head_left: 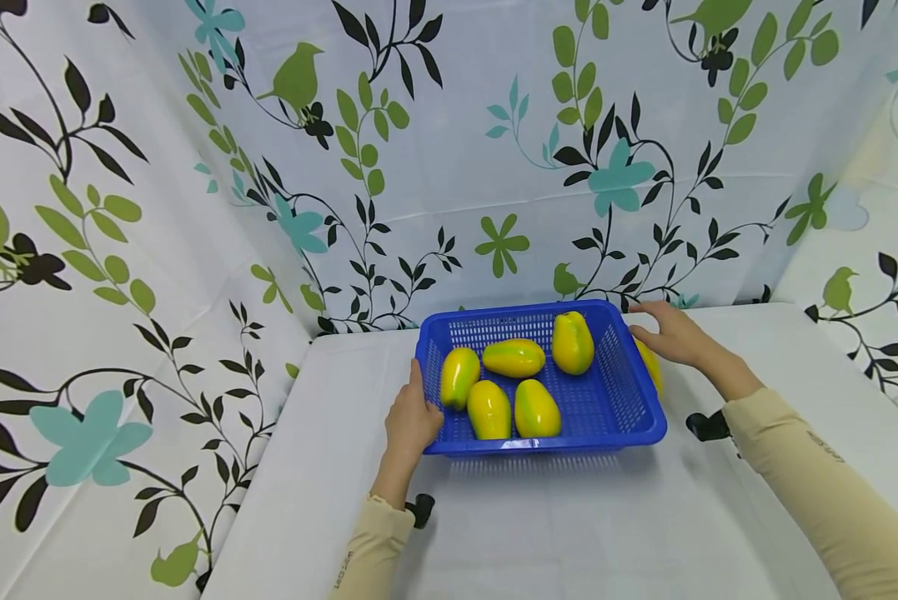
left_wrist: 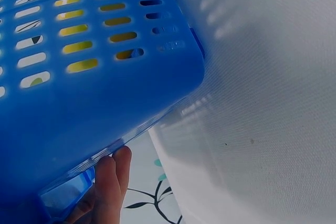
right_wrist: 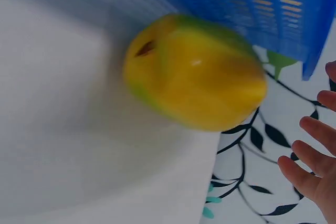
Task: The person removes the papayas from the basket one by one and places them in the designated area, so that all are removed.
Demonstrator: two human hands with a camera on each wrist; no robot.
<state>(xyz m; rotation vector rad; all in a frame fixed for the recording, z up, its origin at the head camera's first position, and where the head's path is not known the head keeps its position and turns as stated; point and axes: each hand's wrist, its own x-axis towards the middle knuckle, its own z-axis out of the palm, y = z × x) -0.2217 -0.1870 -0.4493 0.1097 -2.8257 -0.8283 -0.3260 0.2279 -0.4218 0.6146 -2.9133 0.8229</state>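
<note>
Blue plastic lattice forms a rectangular basket (head_left: 546, 444) at the centre of the head view, where it holds five glossy yellow fruits (head_left: 514, 357) tinged with green. Three sit in the basket's left half, one lies near its middle towards the back, and another stands at the upper right, near the back wall. At the basket's left edge, a person's left hand (head_left: 413, 417) grips the side, two fingertips showing against the rim in the left wrist view. To the upper right, the right hand (head_left: 674, 333) is relaxed and holds nothing, its fingers spread beside the basket's rim; whether any fingertip touches it cannot be told. A sixth fruit (right_wrist: 194, 72), slightly blurred, is outside the basket, just beside its right wall and partly hidden by the rim in the head view. Beige sleeves (head_left: 824, 492) reach in from the lower edge and lower right across the white tabletop (head_left: 531, 533). Behind hangs a white cloth (head_left: 449, 158) printed with green birds, turquoise flowers and dark leaves.
</note>
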